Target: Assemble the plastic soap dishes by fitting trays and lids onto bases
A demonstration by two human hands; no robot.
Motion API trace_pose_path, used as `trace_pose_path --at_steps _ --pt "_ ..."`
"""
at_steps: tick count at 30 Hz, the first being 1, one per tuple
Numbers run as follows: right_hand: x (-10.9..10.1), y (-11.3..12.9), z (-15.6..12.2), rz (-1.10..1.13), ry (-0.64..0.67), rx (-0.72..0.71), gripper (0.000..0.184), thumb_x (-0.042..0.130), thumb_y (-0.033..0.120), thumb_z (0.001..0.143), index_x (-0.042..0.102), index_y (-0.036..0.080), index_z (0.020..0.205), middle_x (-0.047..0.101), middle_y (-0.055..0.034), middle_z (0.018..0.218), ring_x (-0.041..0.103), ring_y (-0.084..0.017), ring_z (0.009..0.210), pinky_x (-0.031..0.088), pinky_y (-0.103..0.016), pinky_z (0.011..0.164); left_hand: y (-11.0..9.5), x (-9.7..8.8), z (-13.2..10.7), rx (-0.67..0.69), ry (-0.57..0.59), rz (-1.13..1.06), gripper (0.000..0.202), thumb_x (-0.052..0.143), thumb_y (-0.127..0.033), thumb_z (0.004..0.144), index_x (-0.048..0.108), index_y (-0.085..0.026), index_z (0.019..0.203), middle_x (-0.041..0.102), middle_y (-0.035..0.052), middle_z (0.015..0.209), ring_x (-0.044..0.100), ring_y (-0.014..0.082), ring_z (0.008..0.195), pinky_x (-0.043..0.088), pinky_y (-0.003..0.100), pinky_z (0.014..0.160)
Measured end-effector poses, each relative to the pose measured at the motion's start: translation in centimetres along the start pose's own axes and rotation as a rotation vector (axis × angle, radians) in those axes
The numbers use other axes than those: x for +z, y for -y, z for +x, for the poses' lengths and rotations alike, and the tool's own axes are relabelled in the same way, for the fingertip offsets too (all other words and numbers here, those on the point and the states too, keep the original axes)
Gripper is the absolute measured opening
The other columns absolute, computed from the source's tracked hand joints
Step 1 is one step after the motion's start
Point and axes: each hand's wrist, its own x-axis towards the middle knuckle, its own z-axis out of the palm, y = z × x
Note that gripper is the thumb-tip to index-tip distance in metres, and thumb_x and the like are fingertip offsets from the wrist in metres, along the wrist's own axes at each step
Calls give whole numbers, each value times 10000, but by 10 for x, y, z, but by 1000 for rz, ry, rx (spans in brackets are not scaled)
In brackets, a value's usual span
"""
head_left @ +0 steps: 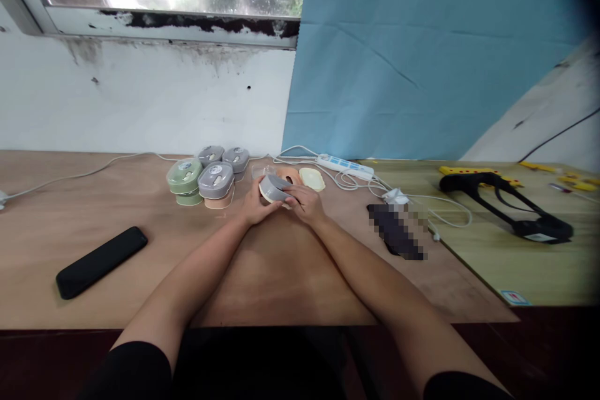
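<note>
Both hands hold a small grey plastic container part [272, 189] with a pale rim, tilted above the table. My left hand [254, 206] wraps round its left side. My right hand [307, 203] grips the right side, with fingers over the grey surface. Just behind lie an orange plastic piece [289, 174], a cream tray-like piece [312, 179] and a clear piece [260, 170], partly hidden by the hands. To the left stand several lidded containers, among them a green one [184, 176] and a grey one [216, 180] stacked over an orange base [219, 201].
A black phone-like object [102, 262] lies at the left. A white power strip [345, 167] with cables runs along the back. At the right are a dark pixelated object [397, 234], a black headset-like frame [510, 206] and yellow pieces [473, 170].
</note>
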Motion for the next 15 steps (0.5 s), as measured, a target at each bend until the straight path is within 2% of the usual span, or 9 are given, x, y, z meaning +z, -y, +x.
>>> trace_pose_path --at_steps 3,5,8,15 --pt "-1 0 2 -28 61 -88 489 512 583 864 669 203 1130 697 -99 1143 612 -254 1123 469 -431 997 2 0 0 -3 -60 -7 838 724 -479 685 335 -162 1357 568 151 1246 570 306 1126 458 431 949" --pt "-1 1 4 -61 85 -92 570 557 608 823 614 199 1217 656 -111 1217 558 -280 1193 431 -470 1032 5 1 1 -7 -118 -41 801 708 -486 695 348 -156 1330 570 148 1229 577 290 1104 469 412 929" --pt "1 -1 5 -72 81 -51 547 522 558 869 553 194 1276 595 -125 1296 517 -284 1229 400 -494 1048 10 2 3 -17 -183 -122 795 677 -529 713 334 -148 1320 557 155 1231 579 279 1097 493 389 881" --pt "5 -7 -1 -64 112 30 464 441 557 910 587 187 1149 678 -135 1054 611 -281 980 484 -424 863 15 2 6 15 -241 -131 783 657 -573 725 360 -148 1311 568 154 1194 591 279 1065 504 373 833"
